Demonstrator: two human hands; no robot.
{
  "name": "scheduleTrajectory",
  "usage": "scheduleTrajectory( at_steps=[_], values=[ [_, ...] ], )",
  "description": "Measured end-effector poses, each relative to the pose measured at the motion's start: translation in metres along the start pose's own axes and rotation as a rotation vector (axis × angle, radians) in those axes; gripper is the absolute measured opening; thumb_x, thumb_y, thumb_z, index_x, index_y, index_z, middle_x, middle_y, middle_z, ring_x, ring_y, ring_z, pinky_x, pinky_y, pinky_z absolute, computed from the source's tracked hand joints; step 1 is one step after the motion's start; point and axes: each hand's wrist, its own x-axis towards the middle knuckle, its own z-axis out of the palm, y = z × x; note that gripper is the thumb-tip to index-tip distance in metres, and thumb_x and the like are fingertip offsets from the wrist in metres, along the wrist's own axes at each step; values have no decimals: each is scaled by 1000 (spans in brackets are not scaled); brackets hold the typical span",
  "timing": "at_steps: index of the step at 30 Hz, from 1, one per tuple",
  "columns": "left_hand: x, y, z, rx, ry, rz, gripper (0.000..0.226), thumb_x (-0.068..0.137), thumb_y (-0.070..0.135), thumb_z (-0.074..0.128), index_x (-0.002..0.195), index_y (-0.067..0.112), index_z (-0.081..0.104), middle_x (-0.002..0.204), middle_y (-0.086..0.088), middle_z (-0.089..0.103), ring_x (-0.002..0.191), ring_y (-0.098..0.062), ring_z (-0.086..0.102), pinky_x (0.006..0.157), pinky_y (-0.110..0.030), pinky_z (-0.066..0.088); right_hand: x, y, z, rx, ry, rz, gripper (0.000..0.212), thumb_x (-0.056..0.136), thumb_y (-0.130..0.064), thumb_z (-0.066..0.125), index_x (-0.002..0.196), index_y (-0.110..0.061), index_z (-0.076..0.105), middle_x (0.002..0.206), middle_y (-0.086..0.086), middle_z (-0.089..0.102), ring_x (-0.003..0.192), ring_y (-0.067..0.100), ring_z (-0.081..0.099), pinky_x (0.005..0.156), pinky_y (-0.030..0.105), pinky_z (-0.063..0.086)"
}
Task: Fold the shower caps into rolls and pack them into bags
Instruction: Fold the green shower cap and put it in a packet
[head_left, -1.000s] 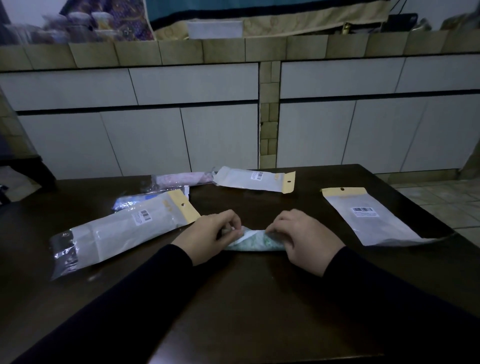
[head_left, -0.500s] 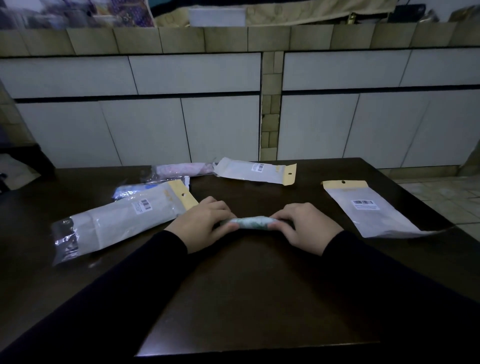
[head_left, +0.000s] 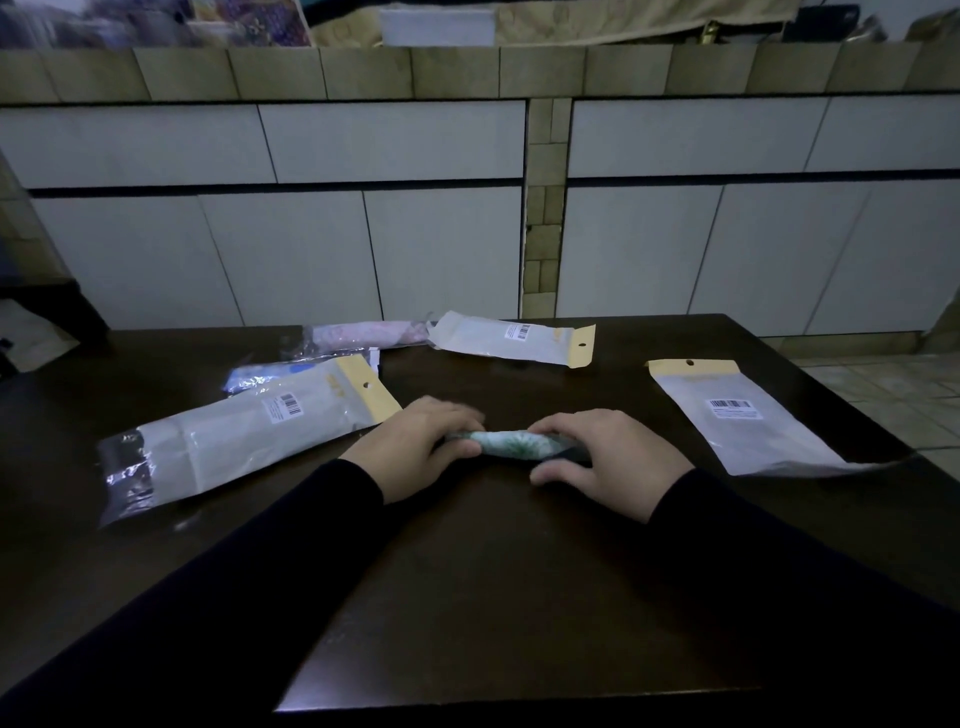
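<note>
Dim room around me, dark wooden counter (head_left: 493, 597) before me, white cabinet doors (head_left: 291, 254) beyond it, beige tiled ledge (head_left: 415, 73) above them, pale tiled floor (head_left: 893, 384) to my right, cluttered shelf top blurred.

dark table (head_left: 493, 597) | on it: five bags (head_left: 249, 441), apparently; rolled shower cap (head_left: 511, 444) at centre

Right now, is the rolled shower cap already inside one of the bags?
No, the rolled shower cap lies bare on the table, held at its ends by the left hand and right hand.
</note>
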Motion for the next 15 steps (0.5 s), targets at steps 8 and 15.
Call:
scheduleTrajectory(
  at_steps=[8,15],
  values=[
    [-1,3,2,21,1,51,25,94,29,52,111,14,64,96,9,48,92,-13,56,85,-26,45,-7,4,-5,66,50,27,34,91,-33,60,126,-31,60,121,-9,64,110,5,56,94,18,40],
    [0,4,1,-51,-21,-5,24,84,35,67,105,26,63,90,20,50,84,1,52,77,-16,40,-8,5,-5,176,78,88,32,90,-28,63,122,-26,64,118,-9,66,103,0,56,87,9,34]
  ],
)
